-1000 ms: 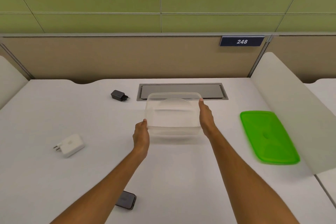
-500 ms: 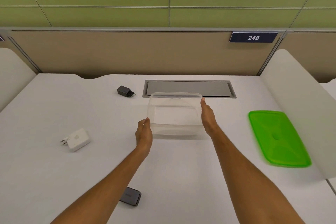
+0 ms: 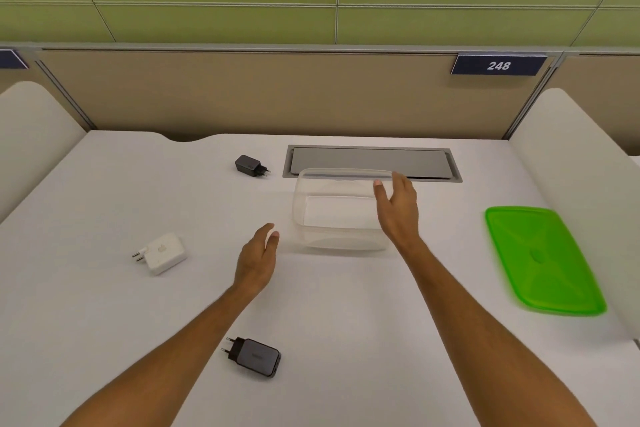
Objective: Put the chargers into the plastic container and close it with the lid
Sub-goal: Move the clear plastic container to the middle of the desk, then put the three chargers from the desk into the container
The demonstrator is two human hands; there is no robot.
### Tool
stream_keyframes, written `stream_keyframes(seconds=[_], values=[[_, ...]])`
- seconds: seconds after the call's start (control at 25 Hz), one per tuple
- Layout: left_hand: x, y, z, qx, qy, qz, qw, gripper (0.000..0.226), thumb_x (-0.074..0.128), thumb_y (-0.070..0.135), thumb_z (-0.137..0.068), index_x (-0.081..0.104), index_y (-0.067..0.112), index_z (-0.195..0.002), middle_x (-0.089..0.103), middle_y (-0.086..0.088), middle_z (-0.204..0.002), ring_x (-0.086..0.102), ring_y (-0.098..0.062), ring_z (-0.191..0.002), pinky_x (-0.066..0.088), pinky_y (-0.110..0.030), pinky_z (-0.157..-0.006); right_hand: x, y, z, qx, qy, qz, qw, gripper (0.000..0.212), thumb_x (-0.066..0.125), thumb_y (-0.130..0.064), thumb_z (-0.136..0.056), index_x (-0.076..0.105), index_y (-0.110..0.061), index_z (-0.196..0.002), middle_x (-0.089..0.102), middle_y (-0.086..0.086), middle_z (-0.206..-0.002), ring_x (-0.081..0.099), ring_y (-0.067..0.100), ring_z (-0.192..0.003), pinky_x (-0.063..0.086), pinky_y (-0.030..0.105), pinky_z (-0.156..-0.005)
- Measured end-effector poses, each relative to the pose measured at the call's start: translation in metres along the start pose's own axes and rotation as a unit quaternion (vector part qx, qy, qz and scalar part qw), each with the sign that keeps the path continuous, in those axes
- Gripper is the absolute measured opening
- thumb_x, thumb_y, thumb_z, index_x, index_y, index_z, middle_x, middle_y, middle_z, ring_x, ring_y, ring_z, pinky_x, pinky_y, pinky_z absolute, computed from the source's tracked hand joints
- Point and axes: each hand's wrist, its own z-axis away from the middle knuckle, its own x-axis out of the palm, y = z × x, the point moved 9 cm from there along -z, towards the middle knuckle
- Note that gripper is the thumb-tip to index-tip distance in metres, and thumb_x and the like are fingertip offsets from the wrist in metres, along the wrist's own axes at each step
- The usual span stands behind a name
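Note:
A clear plastic container [image 3: 337,180] stands empty on the white desk, near the middle. My right hand [image 3: 398,208] is open at its right wall, fingers spread, holding nothing. My left hand [image 3: 258,258] is open a little left of the container, apart from it. A white charger [image 3: 162,253] lies to the left. A small black charger [image 3: 250,165] lies at the back, left of the container. A dark grey charger [image 3: 258,357] lies near the front between my forearms. The green lid [image 3: 540,258] lies flat at the right.
A grey cable hatch [image 3: 372,161] is set into the desk just behind the container. White rounded dividers stand at the left [image 3: 31,135] and right [image 3: 585,184] sides. A beige partition with a "248" sign [image 3: 498,65] closes the back.
Both hands set the container down on the desk and let go of it. My left hand has drawn back to the left; my right hand has opened beside the container's right wall.

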Motion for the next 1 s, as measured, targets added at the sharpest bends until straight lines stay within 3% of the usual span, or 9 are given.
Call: stream_keyframes(seconds=[0.24,0.44,0.64,0.76,1.0], values=[[-0.019,-0.046,0.006,0.040,-0.054,-0.122,0.990,0.043,0.034,0.033,-0.101,0.038,0.019,-0.142,0.036,-0.004,-0.152,0.028,-0.019,-0.141,0.023,-0.038,-0.116,0.020,-0.091,0.064,-0.246,0.033,0.080,0.965,0.048,0.054,-0.031,-0.092,0.052,-0.004,-0.132,0.050,0.014,-0.140,0.045,0.031,-0.129,0.034,0.041,-0.108],[-0.018,-0.062,0.010,0.079,-0.092,-0.205,0.971,0.047,0.033,0.032,-0.101,0.032,0.015,-0.145,0.028,-0.003,-0.155,0.015,-0.015,-0.145,0.009,-0.034,-0.119,0.070,-0.114,0.117,-0.344,-0.067,0.132,0.927,0.051,0.056,-0.034,-0.090,0.053,-0.007,-0.132,0.054,0.013,-0.136,0.050,0.029,-0.123,0.039,0.041,-0.104],[-0.007,-0.070,0.017,0.122,-0.122,-0.279,0.945,0.054,0.030,0.036,-0.101,0.019,0.014,-0.149,0.009,-0.001,-0.160,0.003,-0.014,-0.147,-0.001,-0.035,-0.119,0.136,-0.093,0.163,-0.335,-0.264,0.197,0.883,0.056,0.052,-0.042,-0.088,0.049,-0.012,-0.136,0.054,0.008,-0.136,0.050,0.028,-0.121,0.037,0.040,-0.103],[-0.003,-0.072,0.021,0.144,-0.120,-0.340,0.921,0.067,0.013,0.051,-0.094,0.013,0.013,-0.150,0.002,-0.001,-0.160,0.000,-0.017,-0.147,-0.002,-0.037,-0.119,0.166,-0.076,0.190,-0.313,-0.346,0.230,0.854,0.060,0.052,-0.049,-0.086,0.048,-0.015,-0.135,0.058,0.008,-0.128,0.052,0.028,-0.115,0.038,0.040,-0.098],[-0.002,-0.076,0.022,0.142,-0.101,-0.372,0.912,0.073,0.004,0.055,-0.088,0.010,0.016,-0.150,0.004,-0.001,-0.160,0.000,-0.015,-0.147,0.000,-0.038,-0.120,0.191,-0.062,0.229,-0.295,-0.384,0.275,0.830,0.062,0.054,-0.059,-0.079,0.058,-0.011,-0.117,0.062,0.010,-0.105,0.055,0.028,-0.097,0.042,0.038,-0.079]])
